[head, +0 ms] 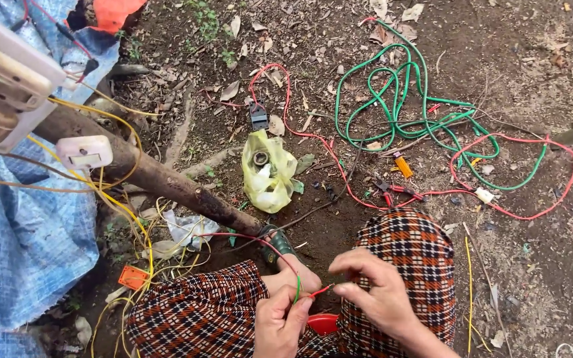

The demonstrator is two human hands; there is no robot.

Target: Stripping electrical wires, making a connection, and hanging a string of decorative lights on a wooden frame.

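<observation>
Bare, leaf-strewn ground lies below as my left hand (pixel 281 323) pinches a green wire (pixel 298 290) and my right hand (pixel 376 290) grips a red wire (pixel 321 290) end, tips nearly meeting above my knees.

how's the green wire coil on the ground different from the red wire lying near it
The green wire lies bunched in many overlapping loops at the upper middle of the ground. The red wire is strung out in long single runs, one wide loop at the right and a trail leading left past the yellow plastic bag. The green looks a bit thicker. Both are loose, tangled insulated wires on bare dirt and cross each other, away from both hands.
</observation>
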